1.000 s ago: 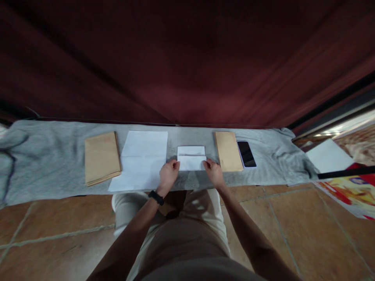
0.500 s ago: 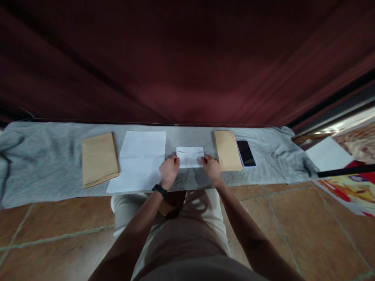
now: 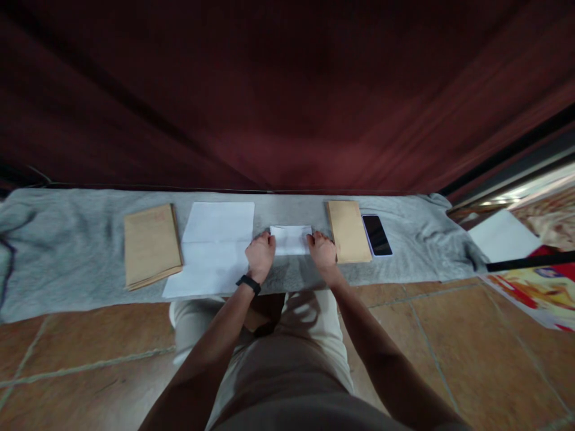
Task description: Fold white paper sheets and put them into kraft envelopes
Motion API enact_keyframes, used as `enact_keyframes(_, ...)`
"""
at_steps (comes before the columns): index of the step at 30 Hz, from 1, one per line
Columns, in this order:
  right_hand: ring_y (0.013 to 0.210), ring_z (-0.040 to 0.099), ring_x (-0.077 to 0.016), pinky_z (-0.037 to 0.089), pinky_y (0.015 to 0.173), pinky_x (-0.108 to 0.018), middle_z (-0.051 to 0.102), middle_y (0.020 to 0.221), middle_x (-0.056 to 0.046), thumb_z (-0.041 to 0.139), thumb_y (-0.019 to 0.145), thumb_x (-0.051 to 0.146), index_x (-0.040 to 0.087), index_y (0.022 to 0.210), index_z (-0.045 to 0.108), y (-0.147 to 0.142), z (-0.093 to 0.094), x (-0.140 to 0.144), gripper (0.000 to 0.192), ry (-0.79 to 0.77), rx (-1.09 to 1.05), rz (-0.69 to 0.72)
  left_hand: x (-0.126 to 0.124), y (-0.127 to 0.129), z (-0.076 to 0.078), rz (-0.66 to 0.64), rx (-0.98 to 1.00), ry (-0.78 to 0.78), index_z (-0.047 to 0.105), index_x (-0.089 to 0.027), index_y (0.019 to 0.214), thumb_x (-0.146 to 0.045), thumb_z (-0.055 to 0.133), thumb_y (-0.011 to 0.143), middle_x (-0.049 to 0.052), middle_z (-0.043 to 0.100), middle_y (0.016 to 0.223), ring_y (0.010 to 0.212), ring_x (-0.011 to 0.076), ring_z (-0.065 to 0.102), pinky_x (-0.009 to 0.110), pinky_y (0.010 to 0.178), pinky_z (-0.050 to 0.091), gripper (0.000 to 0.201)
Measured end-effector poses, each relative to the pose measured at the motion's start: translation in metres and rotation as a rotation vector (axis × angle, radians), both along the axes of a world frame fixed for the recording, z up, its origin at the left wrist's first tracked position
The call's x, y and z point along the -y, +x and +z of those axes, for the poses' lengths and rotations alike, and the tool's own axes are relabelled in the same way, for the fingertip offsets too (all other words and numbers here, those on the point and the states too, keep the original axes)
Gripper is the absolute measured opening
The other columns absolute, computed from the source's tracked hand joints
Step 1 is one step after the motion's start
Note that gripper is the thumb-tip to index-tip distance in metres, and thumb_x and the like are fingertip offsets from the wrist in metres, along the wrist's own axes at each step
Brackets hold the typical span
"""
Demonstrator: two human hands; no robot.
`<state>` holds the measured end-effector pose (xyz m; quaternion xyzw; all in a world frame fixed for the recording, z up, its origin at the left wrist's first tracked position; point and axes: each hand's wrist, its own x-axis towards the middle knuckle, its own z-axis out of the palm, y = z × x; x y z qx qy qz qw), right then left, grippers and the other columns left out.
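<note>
A small folded white paper (image 3: 291, 239) lies on the grey cloth (image 3: 67, 251) in front of me. My left hand (image 3: 259, 256), with a black wristband, presses its left end. My right hand (image 3: 323, 251) presses its right end. Both hands have their fingers curled onto the paper's edges. To the left lies a larger sheet of white paper (image 3: 213, 246), unfolded with a crease across it.
A stack of brown envelopes (image 3: 151, 245) lies at the left and another brown envelope stack (image 3: 348, 230) at the right, with a black phone (image 3: 377, 234) beside it. A dark red curtain (image 3: 287, 96) hangs behind. Tiled floor (image 3: 449, 347) is below, and more paper (image 3: 503, 238) at far right.
The lower part of the small paper has been folded up, so it is now a shorter strip. Both hands moved slightly away from me along with the fold.
</note>
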<state>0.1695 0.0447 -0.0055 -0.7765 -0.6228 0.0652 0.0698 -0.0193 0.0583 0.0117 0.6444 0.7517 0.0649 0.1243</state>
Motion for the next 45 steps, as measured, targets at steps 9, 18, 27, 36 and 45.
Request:
enact_keyframes(9,0.097,0.072,-0.0261,0.051,0.083,-0.032,0.075,0.102,-0.018,0.043,0.106,0.041,0.013,0.107,0.068,-0.001,-0.009,-0.008,0.037,0.062,0.011,0.008,-0.006,0.002,-0.003,-0.002,-0.026,0.014,0.068,-0.018,0.114,-0.040,0.037,0.103,0.015,0.076,0.095,0.094,0.0262,0.073,0.033,0.080,0.051,0.039)
enact_keyframes(18,0.097,0.067,-0.0269,0.050,0.085,-0.035,0.072,0.105,-0.019,0.041,0.106,0.038,0.011,0.113,0.062,-0.004,-0.009,-0.005,0.035,0.158,-0.016,-0.038,-0.008,0.003,-0.005,0.001,-0.039,0.011,0.066,-0.018,0.115,-0.040,0.037,0.103,0.015,0.076,0.096,0.095,0.0264,0.073,0.033,0.079,0.051,0.039)
enact_keyframes(27,0.140,0.045,-0.0258,0.035,0.116,-0.043,0.053,0.149,-0.017,0.037,0.105,0.026,0.011,0.144,0.051,-0.026,-0.017,0.016,0.043,0.236,-0.202,0.303,-0.008,0.003,-0.003,-0.032,-0.042,0.006,0.064,-0.018,0.117,-0.039,0.036,0.104,0.014,0.076,0.099,0.097,0.0247,0.073,0.032,0.082,0.050,0.037)
enact_keyframes(36,0.151,0.033,-0.0274,0.026,0.123,-0.048,0.036,0.162,-0.017,0.039,0.106,0.031,0.010,0.153,0.042,-0.034,-0.034,0.020,0.052,0.194,-0.132,0.286,-0.009,0.004,-0.003,-0.018,-0.045,-0.008,0.064,-0.018,0.117,-0.039,0.036,0.104,0.013,0.076,0.098,0.095,0.0242,0.073,0.031,0.080,0.050,0.037)
enact_keyframes(45,0.153,0.029,-0.0282,0.027,0.123,-0.050,0.032,0.163,-0.018,0.040,0.106,0.031,0.010,0.155,0.039,-0.037,-0.037,0.021,0.053,0.215,-0.133,0.272,0.009,0.012,0.003,-0.199,-0.015,0.190,0.062,-0.013,0.120,-0.029,0.033,0.103,0.018,0.070,0.115,0.114,0.0311,0.063,0.042,0.098,0.046,0.037)
